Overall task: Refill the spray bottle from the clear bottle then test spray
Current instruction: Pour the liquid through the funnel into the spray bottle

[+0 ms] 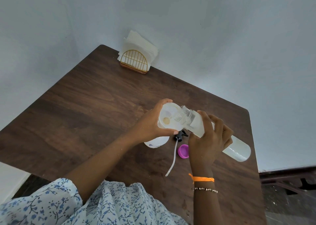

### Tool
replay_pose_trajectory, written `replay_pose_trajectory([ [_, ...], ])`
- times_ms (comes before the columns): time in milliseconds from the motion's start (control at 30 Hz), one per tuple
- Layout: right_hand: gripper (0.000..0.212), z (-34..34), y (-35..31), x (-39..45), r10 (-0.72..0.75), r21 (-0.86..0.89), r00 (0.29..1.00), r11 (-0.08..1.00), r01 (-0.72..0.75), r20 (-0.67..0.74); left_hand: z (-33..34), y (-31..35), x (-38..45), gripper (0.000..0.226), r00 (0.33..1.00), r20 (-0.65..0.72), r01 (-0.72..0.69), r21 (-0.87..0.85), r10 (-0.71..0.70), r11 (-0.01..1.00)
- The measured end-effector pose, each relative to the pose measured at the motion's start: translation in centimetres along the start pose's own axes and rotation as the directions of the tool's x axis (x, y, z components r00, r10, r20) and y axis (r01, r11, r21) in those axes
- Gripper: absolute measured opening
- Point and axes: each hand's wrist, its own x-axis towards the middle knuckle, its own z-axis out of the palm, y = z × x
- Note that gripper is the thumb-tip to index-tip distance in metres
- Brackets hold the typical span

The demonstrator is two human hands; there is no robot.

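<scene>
No text, brand or number can be read anywhere. The spray bottle (156, 142), just left of the purple cap (183, 151), carries small dark marks too blurred to read.

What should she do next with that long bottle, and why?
Probably tip the clear bottle a little further. Its open neck already sits over the funnel that the left hand steadies on the spray bottle, and liquid remains near its raised base.

Matt dark wood-grain tabletop (95, 95); clear glossy plastic bottle (222, 139); gold wire napkin holder (134, 60) with paper napkins (136, 42).
</scene>
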Motion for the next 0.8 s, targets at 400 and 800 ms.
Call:
replay_pose_trajectory([
  [400, 0.058, -0.07, 0.00, -0.05, -0.005, -0.013, 1.000, 1.000, 0.005, 0.012, -0.05, 0.11, -0.05, 0.089, 1.000, -0.001, 0.004, -0.003, -0.004, 1.000],
  [800, 0.056, 0.05, -0.12, 0.01, -0.003, -0.007, 1.000, 1.000, 0.003, 0.010, -0.01, 0.37, -0.11, 0.089, 1.000, -0.007, 0.006, -0.001, -0.006, 1.000],
])
